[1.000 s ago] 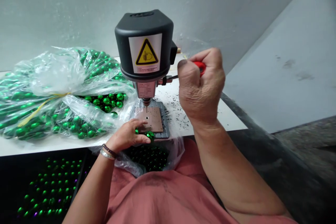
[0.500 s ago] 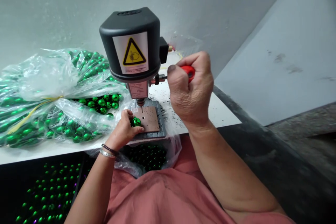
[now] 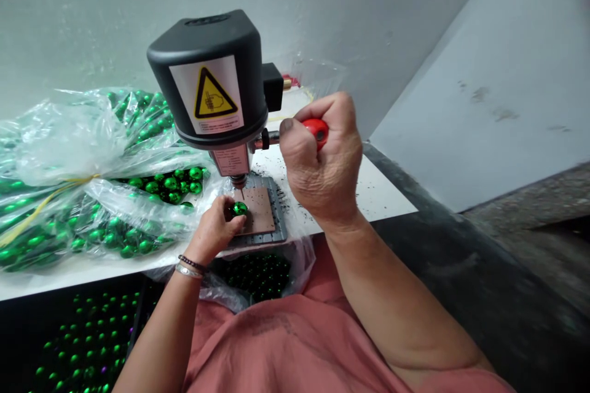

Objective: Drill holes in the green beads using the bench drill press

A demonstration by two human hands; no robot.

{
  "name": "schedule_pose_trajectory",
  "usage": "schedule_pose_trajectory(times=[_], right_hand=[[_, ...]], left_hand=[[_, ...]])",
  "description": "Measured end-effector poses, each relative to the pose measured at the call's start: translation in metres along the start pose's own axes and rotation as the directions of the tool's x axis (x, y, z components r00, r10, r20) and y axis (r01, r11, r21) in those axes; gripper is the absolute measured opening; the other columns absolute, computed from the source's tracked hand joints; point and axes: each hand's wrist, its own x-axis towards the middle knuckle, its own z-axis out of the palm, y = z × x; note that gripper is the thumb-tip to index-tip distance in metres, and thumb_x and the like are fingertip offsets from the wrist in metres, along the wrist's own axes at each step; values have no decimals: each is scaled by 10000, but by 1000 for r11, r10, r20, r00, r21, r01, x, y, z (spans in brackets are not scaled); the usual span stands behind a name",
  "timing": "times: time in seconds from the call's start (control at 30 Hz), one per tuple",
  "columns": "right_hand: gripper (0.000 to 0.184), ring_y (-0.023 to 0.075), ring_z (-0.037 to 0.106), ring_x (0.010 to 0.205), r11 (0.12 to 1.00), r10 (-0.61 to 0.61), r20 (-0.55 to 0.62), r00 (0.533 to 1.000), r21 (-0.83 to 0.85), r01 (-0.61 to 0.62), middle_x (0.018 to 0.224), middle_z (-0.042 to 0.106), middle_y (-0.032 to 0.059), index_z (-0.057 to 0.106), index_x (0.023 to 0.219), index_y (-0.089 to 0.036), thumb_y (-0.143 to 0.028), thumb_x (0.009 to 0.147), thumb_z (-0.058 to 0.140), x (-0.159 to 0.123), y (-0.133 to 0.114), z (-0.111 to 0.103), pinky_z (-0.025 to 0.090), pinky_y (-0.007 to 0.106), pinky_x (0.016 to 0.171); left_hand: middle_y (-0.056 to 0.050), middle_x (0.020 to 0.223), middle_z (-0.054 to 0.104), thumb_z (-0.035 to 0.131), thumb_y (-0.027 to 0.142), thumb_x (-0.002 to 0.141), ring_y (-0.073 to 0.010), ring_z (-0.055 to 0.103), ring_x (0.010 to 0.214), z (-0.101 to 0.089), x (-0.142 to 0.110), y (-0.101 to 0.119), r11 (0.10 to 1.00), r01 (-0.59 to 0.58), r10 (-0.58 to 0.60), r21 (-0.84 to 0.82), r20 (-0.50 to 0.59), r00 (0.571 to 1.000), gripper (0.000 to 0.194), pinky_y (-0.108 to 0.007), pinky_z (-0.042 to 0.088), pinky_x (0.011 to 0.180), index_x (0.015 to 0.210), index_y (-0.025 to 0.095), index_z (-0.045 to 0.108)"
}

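My left hand [image 3: 217,225] pinches a shiny green ball [image 3: 239,208] between thumb and fingers. The ball is over the brown board [image 3: 259,212] on the grey base plate [image 3: 279,221] of a black-topped bench drill press [image 3: 207,73]. Just above the ball points the thin drill bit [image 3: 242,193]; whether the two touch I cannot tell. On the right side of the machine, my right hand [image 3: 325,159] is closed round the red knob [image 3: 317,131] of its feed lever.
Clear plastic bags of green balls [image 3: 110,233], tied with yellow string, fill the left of the white table [image 3: 391,199]. Dark shavings lie around the base. Below the front edge hang an open bag of green balls [image 3: 253,273] and, lower left, a dark tray with green balls [image 3: 87,338].
My left hand has brought the green ball inward over the board, beneath the drill bit. My right hand stays on the red knob. The whole view has shifted slightly.
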Motion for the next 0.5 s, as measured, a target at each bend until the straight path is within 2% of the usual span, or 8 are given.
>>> schedule_pose_trajectory(times=[0.07, 0.2, 0.3, 0.4, 0.5], right_hand=[[167, -8, 331, 483, 1000, -3, -1, 1000, 5, 3, 585, 382, -75, 419, 732, -195, -317, 816, 497, 0, 0, 0, 330, 143, 460], [174, -8, 326, 486, 1000, -1, 6, 1000, 20, 0, 589, 383, -74, 410, 732, -197, -325, 822, 488, -1, 1, -1, 327, 144, 463], [149, -6, 329, 488, 1000, 12, 21, 1000, 19, -13, 584, 380, -77, 413, 737, -198, -297, 812, 494, -1, 0, -1, 333, 142, 470], [143, -3, 327, 480, 1000, 22, 24, 999, 11, -22, 573, 375, -81, 414, 737, -197, -278, 783, 523, 0, 0, -2, 342, 141, 475], [147, 4, 338, 484, 1000, 22, 24, 999, -11, -21, 588, 380, -76, 407, 732, -198, -284, 782, 515, 1, 0, -2, 373, 151, 500]], left_hand=[[-50, 909, 662, 572, 322, 732, -181, 616, 798, -2, 2, 3, 999, -13, 12, 43, 23, 1000, 356, -302, 466, 737, 1052, 168, 563], [-52, 1043, 674, 504, 331, 794, -201, 614, 940, -6, 4, 8, 996, -58, 55, 74, 40, 998, 401, -307, 449, 830, 1174, 215, 557], [-71, 1130, 653, 452, 336, 826, -219, 588, 1037, -8, 5, 8, 996, -30, 27, 89, 35, 999, 415, -319, 437, 883, 1203, 193, 550], [-86, 1139, 646, 452, 313, 820, -226, 586, 1037, -10, 6, 6, 996, -17, 13, 92, 52, 999, 417, -337, 435, 901, 1198, 168, 552], [-78, 1128, 649, 464, 289, 811, -221, 587, 1031, -9, 7, 3, 994, -59, 53, 90, 63, 997, 407, -344, 432, 909, 1194, 183, 551]])
